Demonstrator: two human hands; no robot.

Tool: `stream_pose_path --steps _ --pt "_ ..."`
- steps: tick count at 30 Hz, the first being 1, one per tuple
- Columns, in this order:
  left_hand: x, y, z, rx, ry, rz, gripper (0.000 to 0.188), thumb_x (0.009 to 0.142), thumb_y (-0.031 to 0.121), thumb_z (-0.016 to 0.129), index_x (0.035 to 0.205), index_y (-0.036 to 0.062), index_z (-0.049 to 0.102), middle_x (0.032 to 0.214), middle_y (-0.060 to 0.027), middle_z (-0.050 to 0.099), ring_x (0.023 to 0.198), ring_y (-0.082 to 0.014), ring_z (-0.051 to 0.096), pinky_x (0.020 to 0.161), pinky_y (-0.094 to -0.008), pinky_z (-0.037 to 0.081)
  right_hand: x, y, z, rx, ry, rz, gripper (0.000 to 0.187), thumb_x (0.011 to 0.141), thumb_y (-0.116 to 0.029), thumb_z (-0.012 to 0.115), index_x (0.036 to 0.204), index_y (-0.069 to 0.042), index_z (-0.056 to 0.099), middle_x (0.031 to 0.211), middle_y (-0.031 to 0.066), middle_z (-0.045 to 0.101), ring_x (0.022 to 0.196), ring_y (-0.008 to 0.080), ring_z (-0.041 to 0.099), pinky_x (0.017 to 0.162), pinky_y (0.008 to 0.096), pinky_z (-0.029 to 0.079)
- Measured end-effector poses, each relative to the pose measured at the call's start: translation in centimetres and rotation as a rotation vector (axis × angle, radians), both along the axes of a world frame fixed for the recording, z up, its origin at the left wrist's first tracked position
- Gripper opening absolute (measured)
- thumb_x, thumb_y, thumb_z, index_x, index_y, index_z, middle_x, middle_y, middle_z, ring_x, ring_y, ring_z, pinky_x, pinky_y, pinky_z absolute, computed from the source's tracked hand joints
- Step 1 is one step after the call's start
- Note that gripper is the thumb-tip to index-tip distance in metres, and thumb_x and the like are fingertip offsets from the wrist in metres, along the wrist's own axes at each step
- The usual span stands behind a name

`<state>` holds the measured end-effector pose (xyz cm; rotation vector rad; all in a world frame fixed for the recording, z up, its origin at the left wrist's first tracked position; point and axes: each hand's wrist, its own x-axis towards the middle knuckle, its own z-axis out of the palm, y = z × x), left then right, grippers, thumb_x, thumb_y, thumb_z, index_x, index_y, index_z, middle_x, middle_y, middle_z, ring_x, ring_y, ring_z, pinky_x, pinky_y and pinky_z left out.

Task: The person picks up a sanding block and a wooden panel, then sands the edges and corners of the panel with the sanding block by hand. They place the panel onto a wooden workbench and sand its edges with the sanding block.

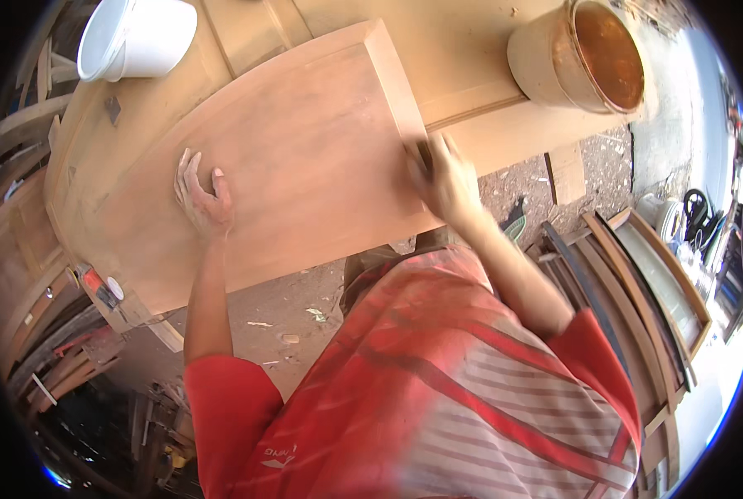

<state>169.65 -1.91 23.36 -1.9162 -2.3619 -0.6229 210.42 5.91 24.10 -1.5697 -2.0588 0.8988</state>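
Note:
A smooth, reddish-brown wooden panel (305,158) with a paler raised edge lies flat before me. On its left part rests my left hand (203,195), fingers spread and dusty, holding nothing. My right hand (450,183) is at the panel's right edge, somewhat blurred. Its fingers are closed round a small dark pad (424,158), which touches or nearly touches the pale edge. The exact kind of pad is too blurred to tell. Beneath the panel is a larger wooden door or worktop (471,50) with grooves.
A white bucket (151,41) stands at the far left, and a stained, brown-lined bucket (546,58) at the far right. A small dark scrap (113,110) lies left of the panel. Wooden frames (646,274) lean at right; lumber (64,366) is piled at left.

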Motion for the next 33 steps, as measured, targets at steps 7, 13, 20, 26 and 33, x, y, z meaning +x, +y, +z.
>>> stream_pose_path --steps 7,13,20,26,33 --pt "0.8 1.7 -0.5 0.039 -0.061 -0.002 0.046 0.094 0.016 0.067 0.137 0.0034 0.06 0.148 -0.0172 0.057 0.139 -0.0375 0.05 0.117 -0.0505 0.037 -3.5 14.6 0.1 0.1 -0.122 -0.095 0.033 0.099 -0.038 0.06 0.108 -0.007 0.067 0.107 0.0202 0.072 0.097 0.0442 0.069 0.083 0.0521 0.056" --pt "0.0 -0.3 -1.0 0.052 -0.035 0.041 0.046 0.094 0.017 0.066 0.138 0.0041 0.06 0.149 -0.0165 0.057 0.139 -0.0374 0.05 0.118 -0.05 0.036 -1.7 10.3 -1.4 0.101 -0.083 0.025 0.023 0.095 -0.03 0.07 0.107 -0.01 0.067 0.097 0.019 0.073 0.087 0.0429 0.07 0.074 0.049 0.056" --pt "1.2 1.0 -0.2 0.041 -0.05 0.014 0.042 0.096 0.014 0.065 0.136 0.003 0.061 0.147 -0.0177 0.059 0.138 -0.0372 0.053 0.117 -0.0486 0.038 -3.2 14.5 0.6 0.05 -0.123 0.056 0.028 0.097 -0.034 0.064 0.102 -0.006 0.065 0.093 0.0216 0.073 0.083 0.0452 0.069 0.074 0.053 0.056" --pt "0.1 1.1 -1.9 0.064 -0.042 -0.018 0.042 0.095 0.013 0.066 0.136 0.0035 0.062 0.145 -0.0175 0.061 0.136 -0.0376 0.055 0.117 -0.0486 0.039 -2.5 13.7 -1.5 0.151 -0.057 0.123 0.027 0.099 -0.033 0.063 0.104 -0.007 0.065 0.092 0.0219 0.071 0.081 0.0441 0.069 0.069 0.0531 0.056" --pt "-1.0 0.7 -1.8 0.197 0.028 0.006 0.043 0.09 0.018 0.07 0.131 0.0078 0.064 0.137 -0.0153 0.065 0.125 -0.0385 0.06 0.108 -0.0502 0.045 16.0 -10.7 4.7 -0.121 -0.185 0.132 0.014 0.098 -0.009 0.07 0.111 -0.007 0.072 0.092 0.0147 0.072 0.074 0.0315 0.072 0.065 0.0406 0.057"
